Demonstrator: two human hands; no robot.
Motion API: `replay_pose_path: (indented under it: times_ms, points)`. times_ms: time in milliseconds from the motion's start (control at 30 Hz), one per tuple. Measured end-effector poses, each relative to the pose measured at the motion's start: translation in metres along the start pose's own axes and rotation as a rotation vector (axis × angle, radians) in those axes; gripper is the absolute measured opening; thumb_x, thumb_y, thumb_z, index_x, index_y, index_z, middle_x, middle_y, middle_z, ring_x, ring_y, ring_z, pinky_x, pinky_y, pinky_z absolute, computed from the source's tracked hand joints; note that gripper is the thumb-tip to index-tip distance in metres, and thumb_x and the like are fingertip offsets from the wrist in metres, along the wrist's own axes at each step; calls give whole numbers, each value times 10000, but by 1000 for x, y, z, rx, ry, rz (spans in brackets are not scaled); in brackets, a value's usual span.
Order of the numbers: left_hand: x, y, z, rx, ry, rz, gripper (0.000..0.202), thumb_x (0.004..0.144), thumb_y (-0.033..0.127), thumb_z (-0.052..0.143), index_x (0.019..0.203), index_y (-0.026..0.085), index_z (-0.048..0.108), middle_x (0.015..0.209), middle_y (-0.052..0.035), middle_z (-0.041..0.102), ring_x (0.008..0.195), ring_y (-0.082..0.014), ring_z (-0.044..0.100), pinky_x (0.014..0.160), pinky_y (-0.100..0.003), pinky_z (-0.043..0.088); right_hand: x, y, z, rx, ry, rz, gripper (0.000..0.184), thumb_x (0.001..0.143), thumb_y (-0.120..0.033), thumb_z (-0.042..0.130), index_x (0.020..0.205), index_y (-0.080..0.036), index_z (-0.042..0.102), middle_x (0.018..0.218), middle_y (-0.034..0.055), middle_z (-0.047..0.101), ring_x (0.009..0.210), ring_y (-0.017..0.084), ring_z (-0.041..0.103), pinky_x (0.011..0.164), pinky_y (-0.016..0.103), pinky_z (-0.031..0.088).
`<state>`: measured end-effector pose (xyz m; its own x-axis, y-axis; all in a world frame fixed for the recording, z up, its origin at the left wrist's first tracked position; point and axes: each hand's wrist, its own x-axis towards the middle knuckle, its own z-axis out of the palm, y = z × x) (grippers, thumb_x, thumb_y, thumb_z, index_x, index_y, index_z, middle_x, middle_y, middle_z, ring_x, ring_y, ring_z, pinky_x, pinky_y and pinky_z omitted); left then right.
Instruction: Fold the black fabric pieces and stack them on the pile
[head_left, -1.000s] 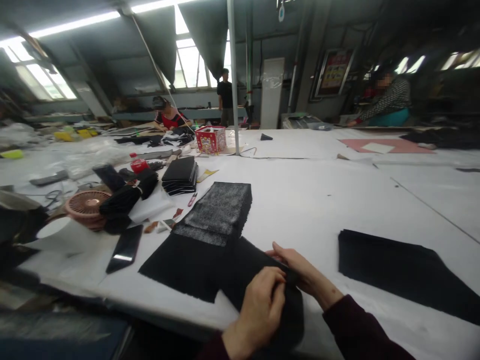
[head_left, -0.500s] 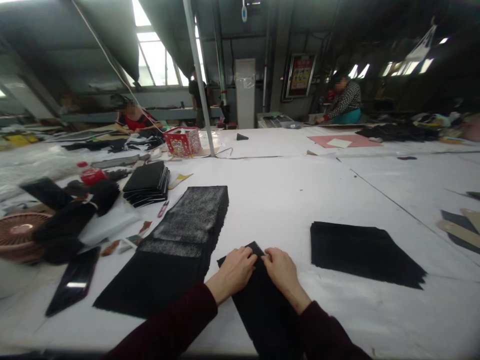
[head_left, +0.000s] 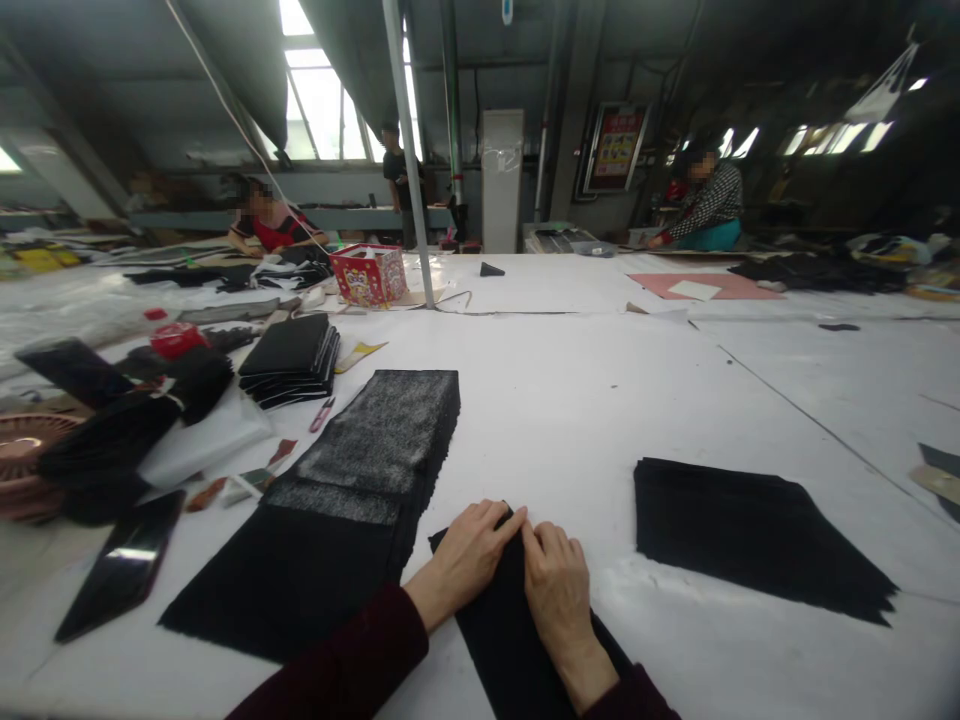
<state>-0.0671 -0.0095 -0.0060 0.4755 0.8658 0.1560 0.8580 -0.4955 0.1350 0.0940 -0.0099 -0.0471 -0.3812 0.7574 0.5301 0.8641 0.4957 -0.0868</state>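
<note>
A narrow black fabric piece [head_left: 510,640] lies on the white table [head_left: 600,400] right in front of me. My left hand [head_left: 469,555] and my right hand [head_left: 553,585] rest side by side on its far end, fingers curled and pressed onto the cloth at its top corner. To the left lies a stack of black fabric pieces [head_left: 330,510] with a greyish shiny top. To the right lies another flat pile of black fabric [head_left: 750,535].
Left of me are a black phone [head_left: 120,575], a pink fan [head_left: 22,465], black bundles [head_left: 127,425], a stack of black pieces [head_left: 289,360] and a red box [head_left: 367,273] by a pole [head_left: 409,150]. Other people work at the far tables.
The fabric piece went from held up near my body to lying flat on the table. Both hands now press on its far end, and my view has swung to the right.
</note>
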Motion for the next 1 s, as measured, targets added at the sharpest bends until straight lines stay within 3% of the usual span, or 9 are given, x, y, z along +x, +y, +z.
replay_pose_path:
  times_ms: [433, 567, 800, 1000]
  points:
    - [-9, -11, 11, -275, 111, -70, 476, 962, 102, 433, 1412, 260, 420, 1218, -61, 562, 1110, -207, 512, 966, -365, 476, -2, -2, 4, -8, -7, -39, 334, 910, -44, 424, 1205, -107, 567, 839, 70, 560, 771, 228, 502, 696, 373, 385]
    - [-9, -11, 13, -251, 104, -75, 445, 957, 112, 448, 1378, 255, 460, 1233, -69, 554, 1110, -222, 519, 954, -387, 486, -1, 0, 2, 35, -19, -31, 337, 942, -79, 402, 1244, -112, 548, 851, 73, 573, 764, 220, 522, 694, 363, 401]
    - [-10, -10, 14, -222, 113, -60, 502, 952, 97, 442, 1421, 265, 378, 1278, -67, 547, 1146, -233, 522, 960, -420, 488, -1, 6, -13, 338, -122, 171, 283, 987, -200, 411, 1205, -180, 590, 908, 55, 596, 789, 176, 579, 728, 305, 462]
    - [-10, -6, 12, -255, 184, -82, 255, 948, 116, 455, 1187, 190, 505, 1142, -80, 601, 1069, -227, 559, 938, -405, 497, -2, 1, -7, 387, -61, 286, 283, 981, -166, 396, 1123, -176, 642, 841, 41, 592, 775, 165, 569, 741, 285, 452]
